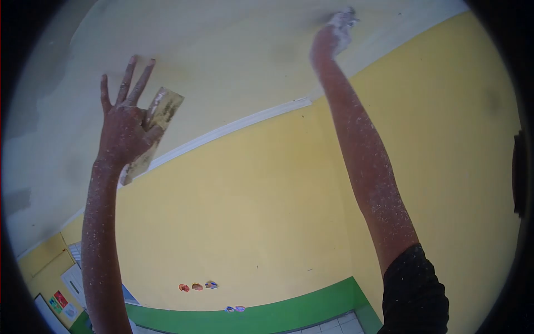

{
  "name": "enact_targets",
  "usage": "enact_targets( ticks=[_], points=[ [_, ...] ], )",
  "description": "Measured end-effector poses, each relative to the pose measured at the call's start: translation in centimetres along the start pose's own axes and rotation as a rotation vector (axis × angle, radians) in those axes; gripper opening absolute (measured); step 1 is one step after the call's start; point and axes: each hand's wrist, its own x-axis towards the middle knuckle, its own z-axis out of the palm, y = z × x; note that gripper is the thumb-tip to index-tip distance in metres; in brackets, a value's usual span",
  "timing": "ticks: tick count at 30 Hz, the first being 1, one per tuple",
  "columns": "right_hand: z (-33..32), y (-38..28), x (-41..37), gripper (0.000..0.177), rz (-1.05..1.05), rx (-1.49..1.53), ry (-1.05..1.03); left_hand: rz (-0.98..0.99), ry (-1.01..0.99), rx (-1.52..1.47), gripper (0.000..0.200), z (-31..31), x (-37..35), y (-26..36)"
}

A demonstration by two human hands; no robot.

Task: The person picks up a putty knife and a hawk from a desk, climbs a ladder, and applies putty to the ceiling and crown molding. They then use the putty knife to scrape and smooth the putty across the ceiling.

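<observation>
My left hand [125, 128] is raised below the ceiling with three fingers stretched out and spread. Between its thumb and index finger is a flat, rectangular pale board [167, 107], smeared with dark and white patches; the hand covers its middle. My right hand [340, 32] reaches up to the ceiling [245, 61], coated in white powder and blurred. Its fingers look closed against the surface, and whatever they hold is too smeared to make out. White specks dot both forearms and the black right sleeve [414, 289].
White moulding [233, 129] runs where the ceiling meets the yellow wall [239, 222], and ends near the corner. Lower down, a green band [222, 318] crosses the wall, with several small colourful cut-outs [197, 286] above it. Posters [60, 299] hang at the lower left.
</observation>
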Motion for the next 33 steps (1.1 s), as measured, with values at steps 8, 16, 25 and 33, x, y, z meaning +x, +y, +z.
enact_targets(
  ticks=[8, 16, 25, 33],
  points=[
    [1.4, 0.1, 2.6, 0.044, -0.010, 0.089, 0.002, -0.074, -0.056, -0.035, 0.009, 0.2, 0.2, -0.2],
    [2.5, 0.5, 2.8, 0.039, 0.081, 0.042, -0.106, -0.066, -0.019, -0.111, 0.007, 2.0, -0.3, -1.0],
    [7.6, -0.1, -14.2, 0.041, -1.094, -1.507, -0.192, -0.126, -0.210, -0.133, 0.012, 5.1, 0.5, 0.2],
    [-2.9, -2.3, -14.8, 0.046, -0.367, 0.030, -0.799, -0.271, -0.672, -0.215, 0.025, 9.4, -1.3, 5.3]
  ],
)
